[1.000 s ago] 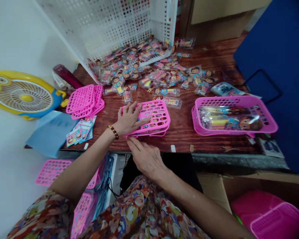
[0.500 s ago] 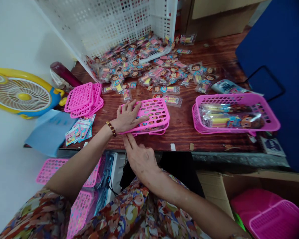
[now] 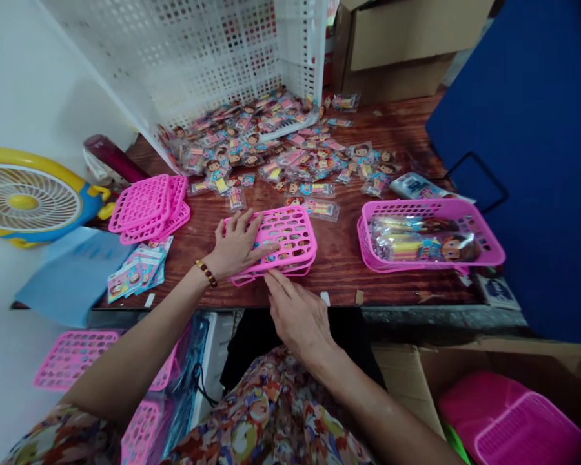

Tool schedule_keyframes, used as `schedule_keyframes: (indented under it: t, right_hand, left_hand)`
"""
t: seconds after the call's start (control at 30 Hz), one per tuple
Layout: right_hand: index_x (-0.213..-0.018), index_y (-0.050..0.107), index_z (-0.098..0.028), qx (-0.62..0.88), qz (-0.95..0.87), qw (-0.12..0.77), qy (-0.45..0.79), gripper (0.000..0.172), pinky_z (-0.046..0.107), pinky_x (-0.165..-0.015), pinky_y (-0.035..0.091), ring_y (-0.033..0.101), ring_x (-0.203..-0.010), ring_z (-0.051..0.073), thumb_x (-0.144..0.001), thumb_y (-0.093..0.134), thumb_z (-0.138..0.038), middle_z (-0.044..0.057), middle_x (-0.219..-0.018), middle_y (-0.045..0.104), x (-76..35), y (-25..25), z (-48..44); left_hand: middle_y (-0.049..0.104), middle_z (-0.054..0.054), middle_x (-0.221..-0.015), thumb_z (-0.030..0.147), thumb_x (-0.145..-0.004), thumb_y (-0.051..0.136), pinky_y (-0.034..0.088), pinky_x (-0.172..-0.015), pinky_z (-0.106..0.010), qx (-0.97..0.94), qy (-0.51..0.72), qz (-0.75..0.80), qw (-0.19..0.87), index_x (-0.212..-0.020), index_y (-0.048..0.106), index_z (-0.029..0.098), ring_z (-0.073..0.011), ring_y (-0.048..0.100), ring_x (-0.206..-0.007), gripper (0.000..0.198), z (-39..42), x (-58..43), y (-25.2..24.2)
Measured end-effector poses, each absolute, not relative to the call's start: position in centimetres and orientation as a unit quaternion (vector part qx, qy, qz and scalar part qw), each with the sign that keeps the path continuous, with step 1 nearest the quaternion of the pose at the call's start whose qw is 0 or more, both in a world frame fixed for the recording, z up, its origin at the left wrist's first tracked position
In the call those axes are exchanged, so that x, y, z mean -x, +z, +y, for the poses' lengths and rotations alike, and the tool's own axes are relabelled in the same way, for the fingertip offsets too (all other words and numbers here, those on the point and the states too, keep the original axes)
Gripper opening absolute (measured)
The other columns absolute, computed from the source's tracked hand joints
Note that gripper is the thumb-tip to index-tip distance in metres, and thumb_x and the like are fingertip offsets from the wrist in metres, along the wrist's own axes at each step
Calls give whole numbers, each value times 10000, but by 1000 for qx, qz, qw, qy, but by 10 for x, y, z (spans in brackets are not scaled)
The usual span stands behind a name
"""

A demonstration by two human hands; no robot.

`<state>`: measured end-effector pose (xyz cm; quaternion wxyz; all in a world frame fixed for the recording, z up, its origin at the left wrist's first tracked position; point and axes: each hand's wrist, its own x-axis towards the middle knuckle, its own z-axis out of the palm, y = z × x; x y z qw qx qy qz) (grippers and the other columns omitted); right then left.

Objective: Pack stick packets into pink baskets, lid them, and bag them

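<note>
My left hand (image 3: 237, 245) lies flat with fingers spread on the pink perforated lid (image 3: 290, 236) of a closed pink basket near the table's front edge. My right hand (image 3: 297, 316) is at the basket's near edge, fingers together and stretched out, their tips touching the rim. Small wrapped toy packets show through the lid's holes. A second, open pink basket (image 3: 484, 255) with larger wrapped packets stands to the right.
A heap of small toy packets (image 3: 281, 145) spills from a tipped white crate (image 3: 198, 51) at the back. A stack of pink lids (image 3: 148, 206), cards (image 3: 138, 274) and a yellow fan (image 3: 24, 200) are at the left. Cardboard boxes sit behind and below right.
My right hand has slid to the right along the basket's near edge. The left hand stays pressed on the lid. The view has shifted a little.
</note>
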<state>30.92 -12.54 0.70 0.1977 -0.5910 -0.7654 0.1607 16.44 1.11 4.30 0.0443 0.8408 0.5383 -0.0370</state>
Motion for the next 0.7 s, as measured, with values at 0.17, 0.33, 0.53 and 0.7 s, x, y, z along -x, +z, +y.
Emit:
schedule_keyframes:
  t: [0.17,0.33,0.53,0.7]
  right_hand:
    - [-1450,429,-300,598,-764,164,179,492,315,-765,571,690,-930,166,-962,407,-242,39,-1460,507,-317,9,-118]
    - [-1387,527,-256,549,-783,245,156,467,268,-921,525,650,-1083,141,-948,399,-161,38,-1420,549,-342,11,-124]
    - [-1440,464,-272,608,-761,187,127,515,297,-744,577,708,-903,177,-934,435,-183,87,-1448,514,-346,4,-117]
    - [-1308,607,-239,527,-775,319,137,449,290,-915,533,683,-1023,161,-919,419,-117,59,-1301,645,-357,-1,-116]
  left_hand:
    - [236,-153,-1592,727,-892,312,179,-1143,-594,-842,-20,539,23,-1519,269,190,-361,209,-1450,826,8,-165,40]
    - [255,-145,-1587,734,-896,279,173,-1151,-576,-843,-7,538,10,-1511,285,190,-341,224,-1447,821,4,-166,40]
    - [191,-153,-1608,727,-906,235,133,-1151,-607,-839,-41,541,39,-1540,191,187,-354,152,-1475,834,9,-163,41]
    - [174,-157,-1611,739,-892,266,141,-1146,-618,-843,-63,531,58,-1544,168,188,-361,141,-1478,859,12,-162,44]
